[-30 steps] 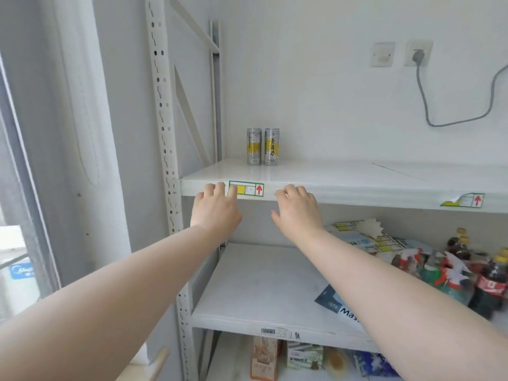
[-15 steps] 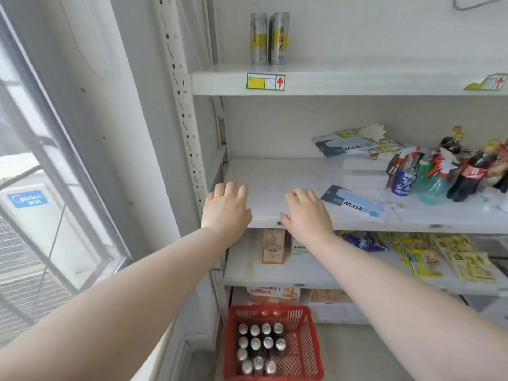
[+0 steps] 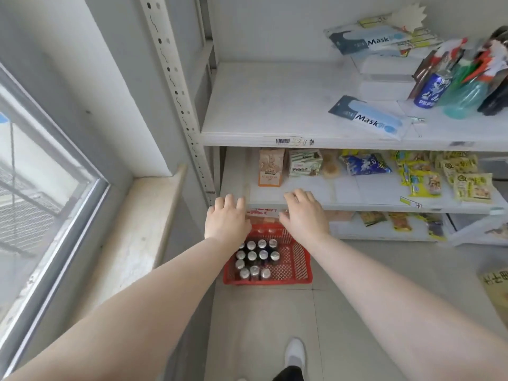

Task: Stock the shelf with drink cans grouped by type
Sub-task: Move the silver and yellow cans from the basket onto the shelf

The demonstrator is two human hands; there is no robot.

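A red plastic basket (image 3: 298,266) stands on the floor at the foot of the white shelf unit (image 3: 247,138). Several drink cans (image 3: 257,258) stand upright in its left half, seen from above as silver tops. My left hand (image 3: 226,220) hovers above the basket's far left corner, fingers apart, holding nothing. My right hand (image 3: 303,214) hangs above the basket's far right side, also empty with fingers spread. Both hands are level with the front edge of the snack shelf. The top shelf with the two yellow cans is out of view.
Snack packets (image 3: 445,177) fill the lower shelf. Mask packs (image 3: 368,119), a blue can (image 3: 431,89) and bottles lie on the shelf above. A window (image 3: 41,174) and stone sill (image 3: 137,237) are at the left. My white shoe (image 3: 295,353) is on the tiled floor.
My view has tilted from the top shelf down to the floor. Both empty hands have dropped from the top shelf's edge to just above the red basket.
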